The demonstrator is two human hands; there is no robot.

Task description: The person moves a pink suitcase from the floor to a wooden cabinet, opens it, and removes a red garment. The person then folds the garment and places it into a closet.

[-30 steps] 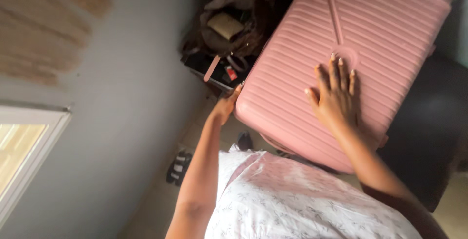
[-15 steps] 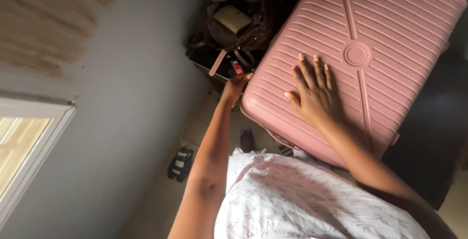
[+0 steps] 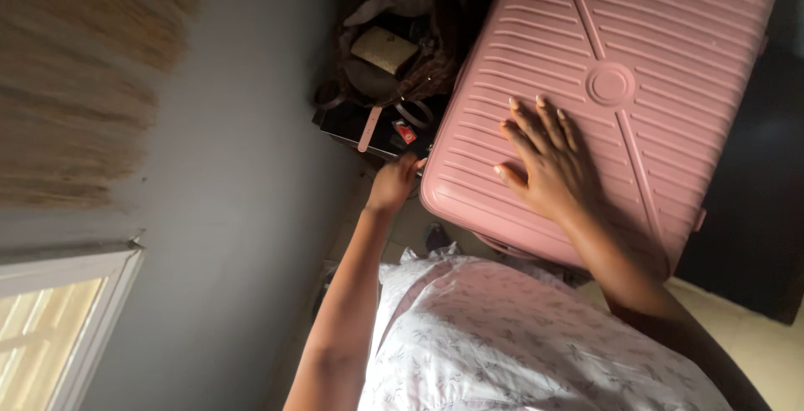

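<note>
At the far left of the frame a window frame (image 3: 75, 310) shows pale light at the lower corner, with a grey wall (image 3: 243, 210) running up beside it. Right of the wall, in the upper middle, a dark open bag (image 3: 394, 51) holds a tan pouch (image 3: 383, 49) and some pale cloth; what else lies in it is too dark to tell. Just below the bag sits a flat black box (image 3: 368, 130) with a small red patch on it and a pink strap (image 3: 368, 129) lying across it.

The left hand (image 3: 392, 183) is at the near left corner of the pink suitcase (image 3: 653, 34), fingers curled against its edge; what they grip cannot be seen. The ribbed, hard-shelled suitcase fills the upper right of the frame, shut, with a round boss at its middle. The right hand (image 3: 544, 164) lies flat on its lid, fingers spread apart, holding nothing. A white patterned shirt (image 3: 519, 336) fills the bottom centre.
</note>
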